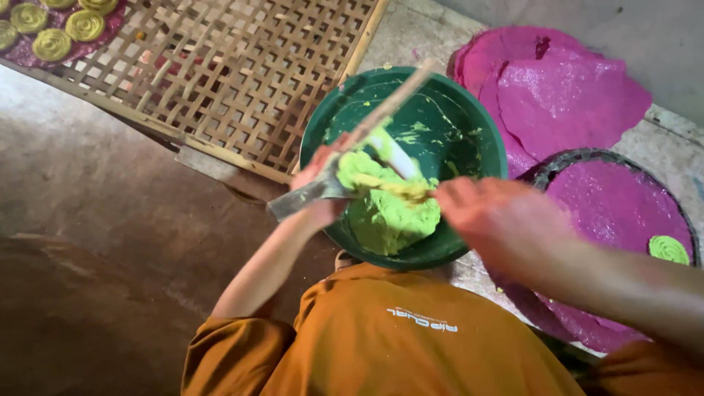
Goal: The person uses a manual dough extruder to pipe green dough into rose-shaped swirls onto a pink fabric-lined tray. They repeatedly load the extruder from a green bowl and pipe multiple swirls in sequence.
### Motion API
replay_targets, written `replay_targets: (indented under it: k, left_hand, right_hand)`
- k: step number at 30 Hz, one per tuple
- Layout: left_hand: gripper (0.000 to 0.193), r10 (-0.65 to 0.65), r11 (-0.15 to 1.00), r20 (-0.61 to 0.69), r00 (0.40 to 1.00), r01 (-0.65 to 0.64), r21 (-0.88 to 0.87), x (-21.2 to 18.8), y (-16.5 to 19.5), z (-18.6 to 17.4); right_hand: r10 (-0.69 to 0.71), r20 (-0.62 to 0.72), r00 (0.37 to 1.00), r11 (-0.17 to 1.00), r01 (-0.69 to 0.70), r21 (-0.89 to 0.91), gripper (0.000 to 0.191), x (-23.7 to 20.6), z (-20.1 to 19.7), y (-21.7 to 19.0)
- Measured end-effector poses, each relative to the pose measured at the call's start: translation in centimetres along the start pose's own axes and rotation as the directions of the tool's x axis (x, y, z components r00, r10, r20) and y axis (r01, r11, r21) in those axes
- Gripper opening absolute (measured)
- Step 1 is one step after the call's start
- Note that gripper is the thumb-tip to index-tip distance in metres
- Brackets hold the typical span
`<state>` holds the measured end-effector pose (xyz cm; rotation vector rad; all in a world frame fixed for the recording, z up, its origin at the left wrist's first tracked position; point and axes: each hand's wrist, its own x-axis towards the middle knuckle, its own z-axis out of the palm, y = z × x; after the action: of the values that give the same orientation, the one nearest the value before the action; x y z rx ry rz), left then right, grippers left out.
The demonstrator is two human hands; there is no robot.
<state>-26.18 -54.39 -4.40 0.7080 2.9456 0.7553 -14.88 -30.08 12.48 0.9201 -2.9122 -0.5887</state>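
Observation:
A dark green bowl sits in front of me, smeared inside and holding a lump of light green dough. My left hand grips a grey metal tool at the bowl's left rim, with dough piled on its end. My right hand reaches in from the right, fingers closed on a dough-coated thin stick pressed into the lump. A long wooden stick slants up across the bowl.
A bamboo lattice rack lies at the upper left, with yellow-green spirals on a purple sheet at its corner. Purple round sheets lie at the right; one round tray carries a green spiral. My orange shirt fills the bottom.

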Motion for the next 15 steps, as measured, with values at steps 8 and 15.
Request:
replay_targets:
  k: [8,15]
  left_hand:
    - [0.093,0.171,0.983,-0.152,0.973,-0.180,-0.043,0.4,0.9,1.4]
    - [0.061,-0.130,0.924,0.102,0.986,0.158,-0.347,1.0,-0.1,0.0]
  right_hand:
    - [-0.070,-0.080,0.994,0.971,0.050,-0.234,0.014,6.0,0.4,-3.8]
    - [0.100,0.091,0.991,0.994,-0.096,-0.047,0.029,0.6,-2.5,0.3]
